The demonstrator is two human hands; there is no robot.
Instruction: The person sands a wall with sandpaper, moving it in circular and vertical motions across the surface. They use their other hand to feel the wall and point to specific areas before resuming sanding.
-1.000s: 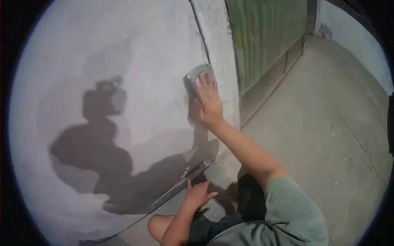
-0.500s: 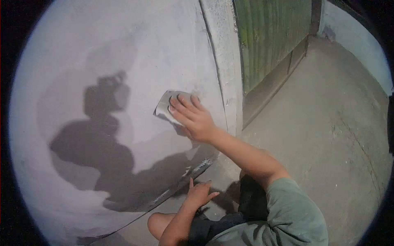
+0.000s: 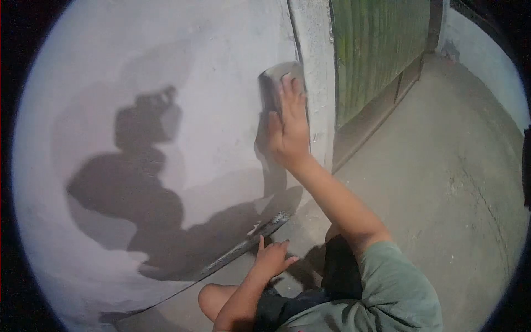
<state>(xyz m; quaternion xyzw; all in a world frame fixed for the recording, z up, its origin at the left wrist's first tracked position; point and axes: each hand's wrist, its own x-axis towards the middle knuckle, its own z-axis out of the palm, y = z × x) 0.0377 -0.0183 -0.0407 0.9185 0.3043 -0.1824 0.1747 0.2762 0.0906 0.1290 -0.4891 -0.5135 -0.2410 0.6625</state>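
Note:
My right hand [image 3: 290,128] presses a folded grey sheet of sandpaper [image 3: 272,81] flat against the pale plastered wall [image 3: 182,83], high up near the wall's right corner edge [image 3: 310,61]. The fingers lie spread over the sheet and point upward. My left hand [image 3: 272,258] rests lower down, fingers apart, on the concrete floor [image 3: 442,177] by the base of the wall, holding nothing. My shadow falls dark across the wall's left and lower part.
A green corrugated metal gate [image 3: 376,50] stands to the right of the wall corner, with a dark frame along its bottom. A light wall [image 3: 487,61] runs at the far right. My bent knee [image 3: 213,299] is near the wall's base.
My right hand has slid the sandpaper up and to the right along the wall, from mid-wall back to the corner edge. My left hand has stayed on the floor.

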